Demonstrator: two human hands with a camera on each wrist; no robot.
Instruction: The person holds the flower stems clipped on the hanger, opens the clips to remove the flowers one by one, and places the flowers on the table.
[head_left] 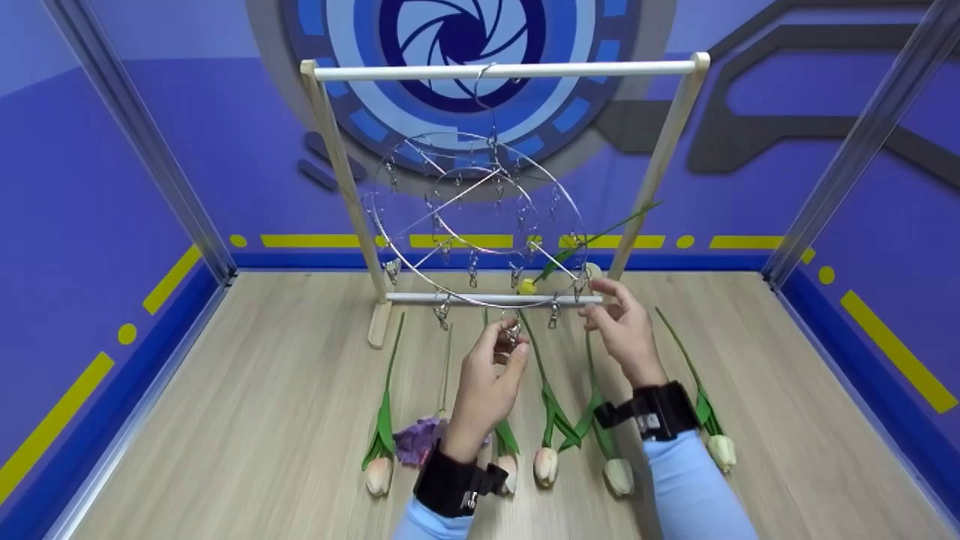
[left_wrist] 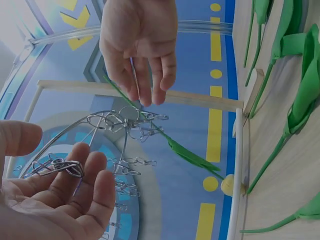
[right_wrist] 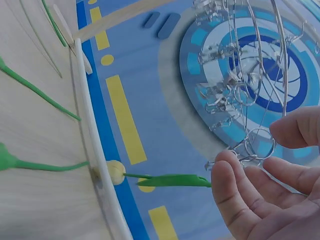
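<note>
A round wire hanger [head_left: 450, 292] with several metal clips hangs from a wooden rack. Its front clip [head_left: 513, 332] lies against the loosely bent fingers of my left hand [head_left: 484, 390]; in the left wrist view the thumb stands away from that clip. My right hand [head_left: 626, 334] is raised at the hanger's right side, thumb and fingers spread around a clip's ring [right_wrist: 261, 143]. Beside that hand a yellow tulip [head_left: 528, 286] hangs bloom down among the clips, its green stem slanting up to the right.
The rack's white top bar [head_left: 577, 70] spans two wooden posts. On the table [head_left: 262, 420] lie several pale tulips, among them a pink one [head_left: 379, 476] and a white one [head_left: 722, 452], plus a purple flower [head_left: 420, 441]. Blue panels [head_left: 187, 150] enclose the table.
</note>
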